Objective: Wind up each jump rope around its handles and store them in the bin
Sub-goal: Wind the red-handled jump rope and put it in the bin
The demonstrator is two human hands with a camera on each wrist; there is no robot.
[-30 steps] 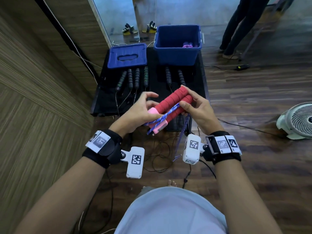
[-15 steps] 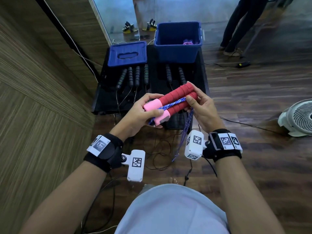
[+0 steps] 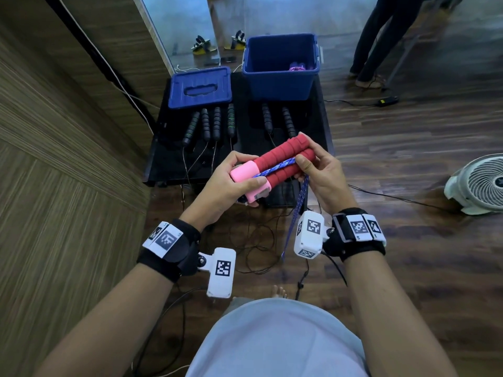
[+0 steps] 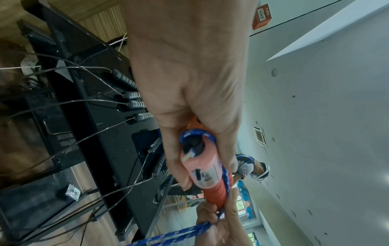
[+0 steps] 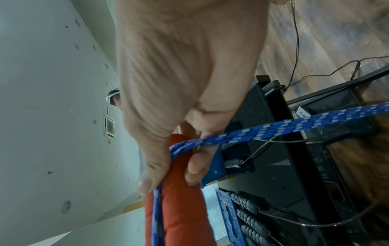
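I clamp my left grip (image 3: 231, 183) on the pink ends of the light, squashy red handles (image 3: 283, 159) above the surface (image 3: 168, 164), my right grip (image 3: 318, 170) pinching the limp blue rope (image 3: 275, 167) against them.

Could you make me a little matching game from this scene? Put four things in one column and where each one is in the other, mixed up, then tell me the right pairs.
Things:
1. red handles
2. blue cord
3. blue lid
4. black handles

Places:
A. lying flat on the black table, left of the blue bin
B. held side by side in both hands
C. hanging loose below the right hand
D. lined up on the table in front of the lid

Pairs: 1-B, 2-C, 3-A, 4-D
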